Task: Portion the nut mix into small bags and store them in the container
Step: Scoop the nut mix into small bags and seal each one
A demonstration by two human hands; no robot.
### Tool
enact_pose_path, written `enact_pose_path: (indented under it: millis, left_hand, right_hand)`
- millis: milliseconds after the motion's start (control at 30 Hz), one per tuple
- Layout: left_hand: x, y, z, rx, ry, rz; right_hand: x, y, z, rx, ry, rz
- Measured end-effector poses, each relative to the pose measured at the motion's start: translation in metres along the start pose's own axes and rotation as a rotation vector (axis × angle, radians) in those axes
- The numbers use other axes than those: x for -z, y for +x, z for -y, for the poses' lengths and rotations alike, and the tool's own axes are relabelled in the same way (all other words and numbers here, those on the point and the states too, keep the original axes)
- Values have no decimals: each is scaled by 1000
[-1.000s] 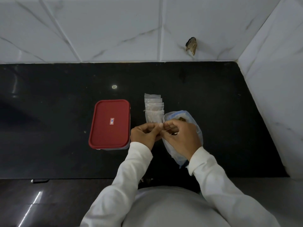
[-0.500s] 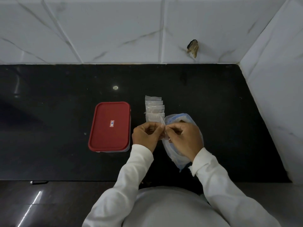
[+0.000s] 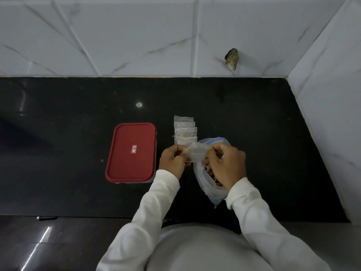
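Small bag: above counter, long axis left-right betw. both hands.
L hand: pinches its left edge.
R hand: pinches right edge, over nut bag.
Container: left, lid on, long axis front-back.

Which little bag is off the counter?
The bag pinched between the left grip and right grip. The other little bags lie flat in an overlapping stack on the counter behind it.

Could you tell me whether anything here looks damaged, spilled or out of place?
One thing: a dark, ragged hole breaks the white tile above the black counter, with something brownish hanging from it. No nuts look spilled there; the red-lidded container sits closed.
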State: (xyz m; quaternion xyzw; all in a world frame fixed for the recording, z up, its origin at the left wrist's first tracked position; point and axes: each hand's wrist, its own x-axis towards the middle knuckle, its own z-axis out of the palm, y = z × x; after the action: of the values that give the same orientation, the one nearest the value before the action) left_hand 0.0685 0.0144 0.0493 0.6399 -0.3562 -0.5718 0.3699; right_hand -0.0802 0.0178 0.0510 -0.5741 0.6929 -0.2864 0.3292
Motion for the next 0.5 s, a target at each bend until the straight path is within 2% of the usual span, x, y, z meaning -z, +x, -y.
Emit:
enact_pose_path:
  millis: [100, 200, 333, 500]
  left_hand:
    - [0, 0, -1, 14, 93, 78]
    - [-3, -3, -5, -15, 175, 84]
    - [-7, -7, -8, -77, 282, 124]
    - [-3, -9, -8, -76, 394, 71]
  right_hand:
    - [4, -1, 0, 33, -77, -22]
    - [2, 0, 0, 92, -136, -7]
    - [-7, 6, -6, -34, -169, 201]
    - [6, 14, 1, 44, -221, 77]
